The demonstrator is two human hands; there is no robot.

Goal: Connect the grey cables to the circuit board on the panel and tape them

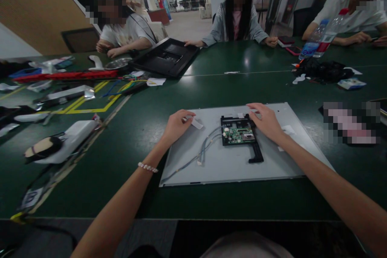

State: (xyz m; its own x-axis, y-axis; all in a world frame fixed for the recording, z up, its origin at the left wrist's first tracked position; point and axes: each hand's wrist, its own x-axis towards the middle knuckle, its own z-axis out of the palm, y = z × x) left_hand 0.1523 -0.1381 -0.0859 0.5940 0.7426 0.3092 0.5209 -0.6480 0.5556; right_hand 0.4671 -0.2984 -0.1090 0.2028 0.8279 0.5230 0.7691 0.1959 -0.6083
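Note:
A flat grey-white display panel [193, 171] lies on the green table in front of me. On it sits a black plastic bracket [258, 153] with a green circuit board [238, 135] inside. Grey-blue cables [203, 150] run from the board to the panel's lower left corner. My left hand [179, 125] is at the panel's upper left, thumb and finger pinched at a white strip [197, 123]. At the far edge, my right hand [266, 121] reaches over the panel beside the bracket's upper right corner, fingers stretched out and thumb apart; whether it touches the bracket is unclear.
Across the table a person's hand touches a black monitor housing [169, 58]. Tools, wires and a white handheld device [77, 137] lie left. A phone [347, 123], black bags [323, 69] and bottles [331, 34] are at right. Other people sit opposite.

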